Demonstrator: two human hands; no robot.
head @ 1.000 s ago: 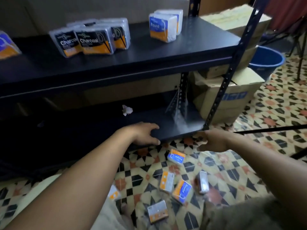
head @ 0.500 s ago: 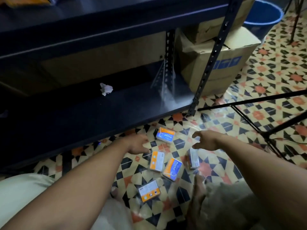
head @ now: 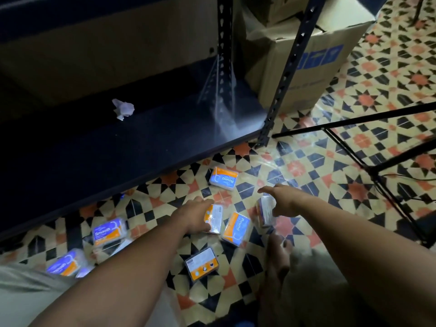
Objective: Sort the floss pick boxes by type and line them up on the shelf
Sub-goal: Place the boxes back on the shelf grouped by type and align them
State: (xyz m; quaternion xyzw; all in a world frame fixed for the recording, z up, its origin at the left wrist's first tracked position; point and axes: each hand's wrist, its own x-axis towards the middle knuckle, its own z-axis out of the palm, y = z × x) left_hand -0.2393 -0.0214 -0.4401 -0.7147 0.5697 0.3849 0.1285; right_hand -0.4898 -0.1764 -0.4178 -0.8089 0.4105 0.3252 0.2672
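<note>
Several blue-and-orange floss pick boxes lie scattered on the patterned floor in front of the black shelf. My left hand reaches onto a box lying face down, fingers and thumb on either side of its left edge. My right hand hovers spread over a box standing on its edge. One "Round" box lies nearer the shelf, another "Round" box between my hands. A box with its back up lies closer to me. Two "Smooth" boxes sit at the left.
A crumpled white paper lies on the low shelf board. A shelf post stands at the board's right corner, with a cardboard carton behind it. Black tripod legs cross the floor at right. My foot rests by the boxes.
The view has tilted down from the upper shelf to the floor. Both hands have left the lower shelf edge and come down onto the scattered boxes.
</note>
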